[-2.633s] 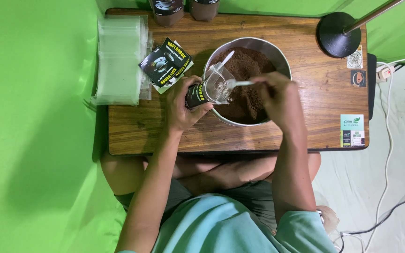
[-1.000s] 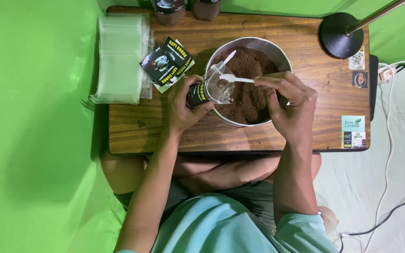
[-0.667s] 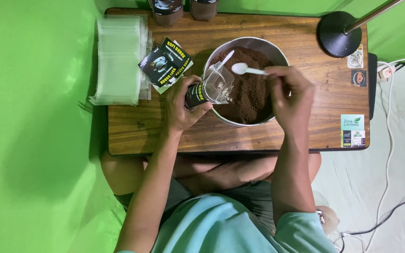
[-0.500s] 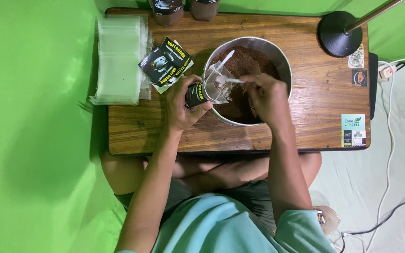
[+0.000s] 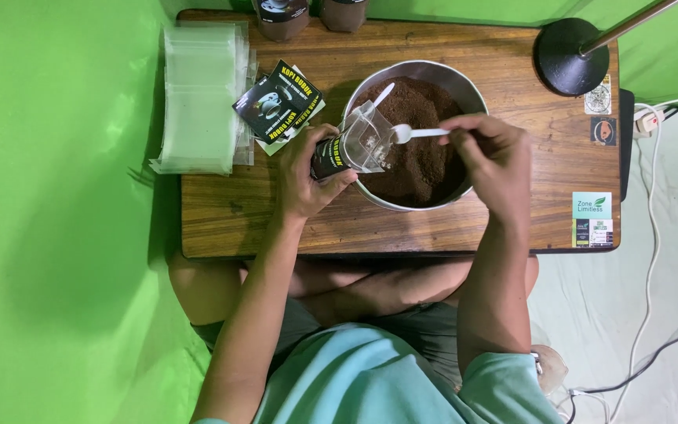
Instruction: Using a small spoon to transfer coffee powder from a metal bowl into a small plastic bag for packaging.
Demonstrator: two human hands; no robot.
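My left hand (image 5: 308, 177) grips a small clear plastic pouch (image 5: 359, 148) with a black label, held open and tilted over the near left rim of a round metal bowl (image 5: 464, 88). Dark brown powder (image 5: 421, 161) fills the bowl. My right hand (image 5: 496, 157) pinches the handle of a white plastic spoon (image 5: 417, 133), whose head sits at the pouch's mouth. A second white spoon handle (image 5: 380, 96) sticks out of the powder behind the pouch.
A stack of clear empty pouches (image 5: 202, 98) lies at the left end of the wooden table (image 5: 276, 220). Black printed labels (image 5: 276, 102) lie beside it. Two dark jars (image 5: 284, 16) stand at the far edge. A round black lamp base (image 5: 565, 56) sits far right.
My right hand dipped the spoon into the powder and has brought it back up to the pouch's mouth. My left hand has kept the pouch in place.
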